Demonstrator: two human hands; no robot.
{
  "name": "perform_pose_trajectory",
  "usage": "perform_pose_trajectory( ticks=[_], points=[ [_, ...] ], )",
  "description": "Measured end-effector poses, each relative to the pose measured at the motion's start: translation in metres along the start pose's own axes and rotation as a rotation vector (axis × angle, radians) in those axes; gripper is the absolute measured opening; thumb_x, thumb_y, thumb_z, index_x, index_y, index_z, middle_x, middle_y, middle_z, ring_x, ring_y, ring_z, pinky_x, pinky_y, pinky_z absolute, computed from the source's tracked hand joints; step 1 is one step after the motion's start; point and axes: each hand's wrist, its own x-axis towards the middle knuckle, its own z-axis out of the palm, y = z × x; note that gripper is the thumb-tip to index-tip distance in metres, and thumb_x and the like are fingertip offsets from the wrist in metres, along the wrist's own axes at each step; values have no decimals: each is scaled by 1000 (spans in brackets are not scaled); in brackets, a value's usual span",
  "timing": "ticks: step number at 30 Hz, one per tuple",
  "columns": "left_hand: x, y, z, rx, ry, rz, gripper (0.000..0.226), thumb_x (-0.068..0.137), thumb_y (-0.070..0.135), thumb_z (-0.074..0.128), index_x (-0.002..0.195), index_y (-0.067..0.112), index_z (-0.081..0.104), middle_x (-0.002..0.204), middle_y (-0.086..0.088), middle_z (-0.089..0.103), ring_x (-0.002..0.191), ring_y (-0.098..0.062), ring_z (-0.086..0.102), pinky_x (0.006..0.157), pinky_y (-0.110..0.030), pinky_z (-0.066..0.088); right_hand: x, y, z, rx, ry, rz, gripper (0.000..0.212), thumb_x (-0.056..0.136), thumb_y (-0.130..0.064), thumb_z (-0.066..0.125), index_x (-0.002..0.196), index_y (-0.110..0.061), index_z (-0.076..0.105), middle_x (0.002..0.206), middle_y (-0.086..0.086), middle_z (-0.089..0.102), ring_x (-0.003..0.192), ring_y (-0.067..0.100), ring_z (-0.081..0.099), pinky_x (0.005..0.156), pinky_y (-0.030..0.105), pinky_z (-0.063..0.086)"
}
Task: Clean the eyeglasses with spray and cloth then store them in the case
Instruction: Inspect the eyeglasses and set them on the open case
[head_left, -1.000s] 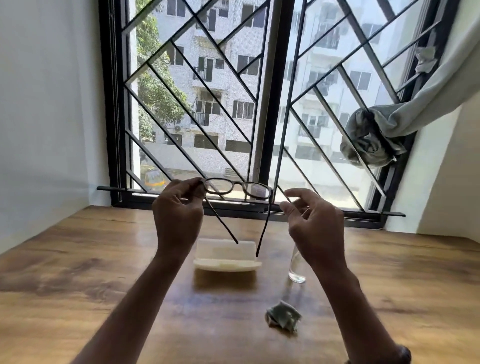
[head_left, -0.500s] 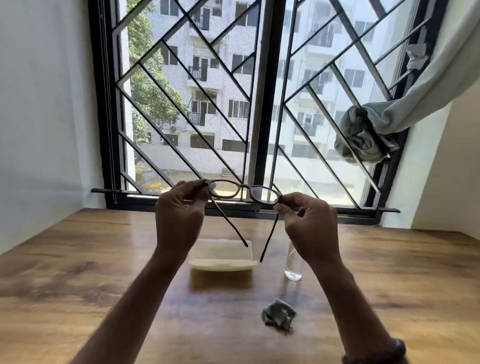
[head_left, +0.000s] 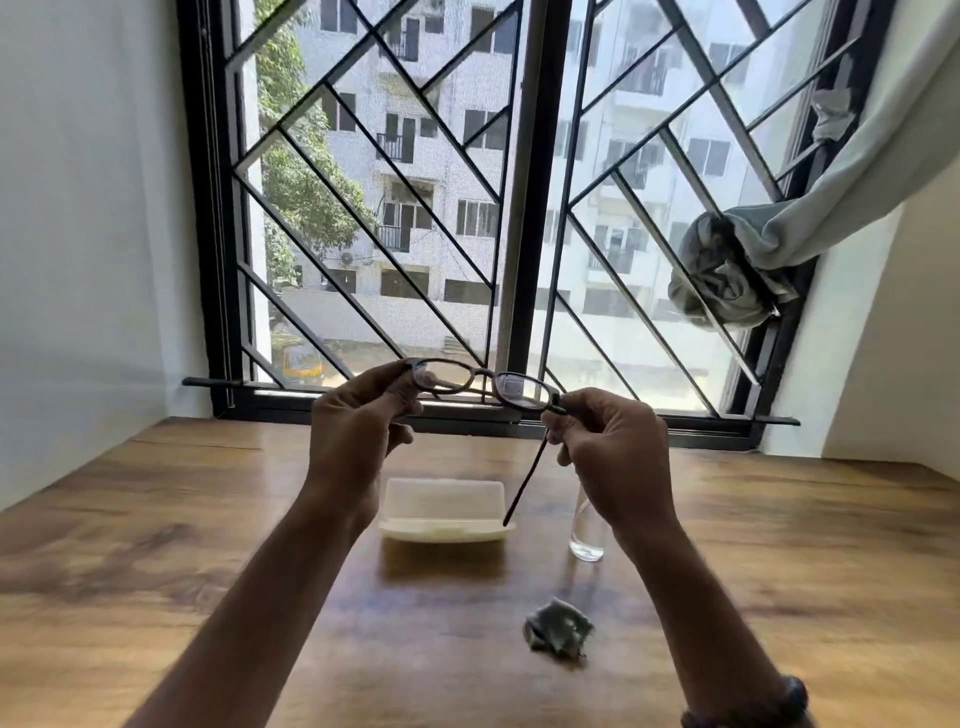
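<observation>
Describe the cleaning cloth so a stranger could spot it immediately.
Start at the wooden table under the barred window. In front of the pale open case and the clear spray bottle, nearer the person, lies the cloth: a small, crumpled grey-green wad, the only soft thing on the table.

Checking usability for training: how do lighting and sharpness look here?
Head view: strong backlight from the barred window leaves both hands dim, left hand and right hand, holding the dark-framed eyeglasses; the wooden table looks smeared at the edges; wide-angle lens bends the window frame.
</observation>
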Motion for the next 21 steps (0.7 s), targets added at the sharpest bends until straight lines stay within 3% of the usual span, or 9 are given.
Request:
perform_pose_trajectory(
  ticks=[6,16,21],
  points=[
    [-1,4,0,-18,-15,7,14,84,10,77,94,19,77,74,5,75,57,-5,56,52,-18,40,0,-1,-1,66,-23,25,9,85,-10,75,77,-14,73,61,2,70,46,12,62,48,16,42],
    [-4,2,2,268,-25,184,7,84,17,80,86,21,75,74,3,76,74,-14,67,58,-24,46,-1,-2,-2,251,-17,72,14,90,-1,64,79,-8,70,66,9,72,49,19,59,48,25,40],
    [-3,-1,-1,337,-100,125,9,85,14,78,83,23,76,70,10,75,68,2,65,68,-29,47,0,-8,-6,531,-48,215,15,93,3,57,87,-4,69,73,16,74,50,19,56,48,26,38]
  ],
)
